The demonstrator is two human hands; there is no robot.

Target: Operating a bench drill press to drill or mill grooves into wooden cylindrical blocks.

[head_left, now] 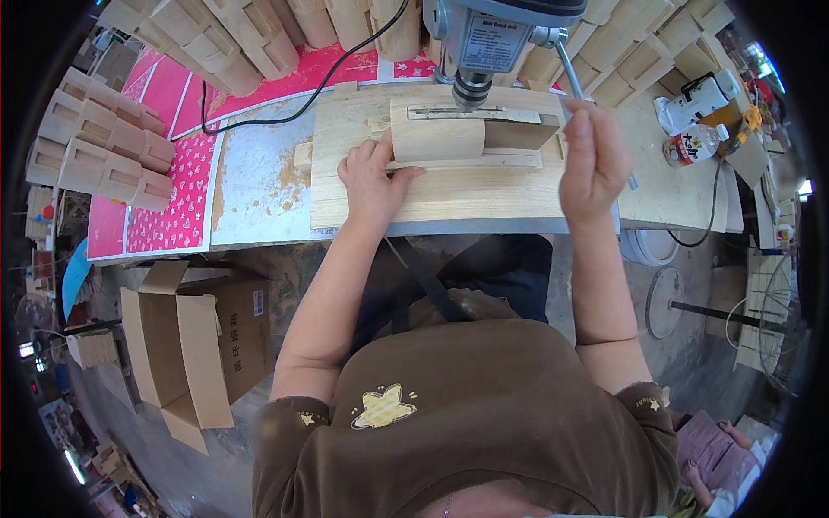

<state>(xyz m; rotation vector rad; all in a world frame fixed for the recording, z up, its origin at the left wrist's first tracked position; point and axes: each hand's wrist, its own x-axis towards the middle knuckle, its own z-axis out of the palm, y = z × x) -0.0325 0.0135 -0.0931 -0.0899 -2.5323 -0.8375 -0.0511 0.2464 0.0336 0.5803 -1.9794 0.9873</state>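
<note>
My left hand (373, 177) presses a curved pale wooden piece (436, 134) against a wooden jig on the plywood board (432, 198), directly under the chuck of a bench drill press (479, 43). The thumb rests along the piece's lower edge. My right hand (591, 160) is raised at the right and closed around the drill's metal feed lever (566, 65). A flat metal strip (471, 112) lies on the jig just below the drill bit.
Stacks of similar wooden parts (112, 142) fill the left and the back of the bench. A black cable (302, 104) crosses pink patterned sheets. A bottle (691, 142) and a power tool (708, 95) lie at right. An open cardboard box (194, 345) stands on the floor at left.
</note>
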